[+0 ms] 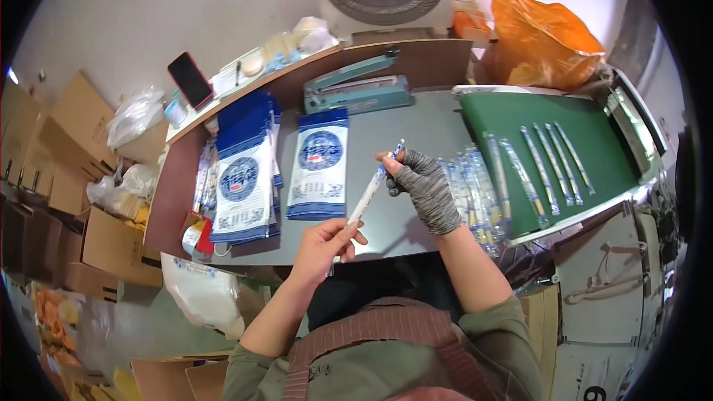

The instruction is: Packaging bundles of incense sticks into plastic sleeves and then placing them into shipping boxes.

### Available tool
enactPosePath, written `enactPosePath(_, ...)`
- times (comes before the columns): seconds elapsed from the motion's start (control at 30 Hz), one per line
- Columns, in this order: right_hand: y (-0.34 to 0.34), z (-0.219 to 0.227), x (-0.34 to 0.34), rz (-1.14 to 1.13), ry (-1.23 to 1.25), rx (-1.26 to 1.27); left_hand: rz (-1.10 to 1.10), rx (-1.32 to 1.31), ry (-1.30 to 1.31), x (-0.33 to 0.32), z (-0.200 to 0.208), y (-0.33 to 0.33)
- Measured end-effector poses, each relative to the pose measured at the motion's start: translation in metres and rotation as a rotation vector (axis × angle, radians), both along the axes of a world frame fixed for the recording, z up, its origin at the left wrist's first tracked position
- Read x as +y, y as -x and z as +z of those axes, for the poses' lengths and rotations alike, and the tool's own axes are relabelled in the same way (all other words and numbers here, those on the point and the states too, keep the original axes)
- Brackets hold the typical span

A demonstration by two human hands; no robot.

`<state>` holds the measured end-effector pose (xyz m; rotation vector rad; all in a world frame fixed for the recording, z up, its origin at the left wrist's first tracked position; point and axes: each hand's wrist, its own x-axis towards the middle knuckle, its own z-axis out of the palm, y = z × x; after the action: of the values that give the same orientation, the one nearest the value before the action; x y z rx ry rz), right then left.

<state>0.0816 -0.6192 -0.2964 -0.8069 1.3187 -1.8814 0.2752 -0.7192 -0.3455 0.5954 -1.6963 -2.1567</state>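
Observation:
In front of me, both hands hold one slim wrapped stick packet (367, 197), white with blue print near its upper end; it looks like wrapped chopsticks. Its lower end is pinched by my bare left hand (330, 242). My right hand (422, 184), in a grey striped fingerless glove, grips the upper end between thumb and fingers. The packet slants up to the right above the grey tabletop (379, 137). Close beside my right wrist lies a row of similar packets (475, 193). To the left lies a flat blue-and-white printed bag (318, 167).
More printed bags (241, 186) are stacked at the left. A teal hand sealer (360, 93) stands at the back. Several packets lie spaced out on a green belt (497, 115) at right. Behind are a fan (386, 7) and an orange bag (542, 41); cardboard boxes (119, 245) stand left.

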Motion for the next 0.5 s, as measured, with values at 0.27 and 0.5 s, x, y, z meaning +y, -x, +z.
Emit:
enactPosePath(0.27, 0.082, 0.004, 0.125, -0.367, 0.093, -0.100, -0.338, -0.114, -0.033, 0.079, 0.018, 0.092)
enactPosePath(0.5, 0.178, 0.045, 0.381, -1.623, 0.108, 0.600, -0.205, -0.037, 0.362, 0.077, 0.033, 0.172)
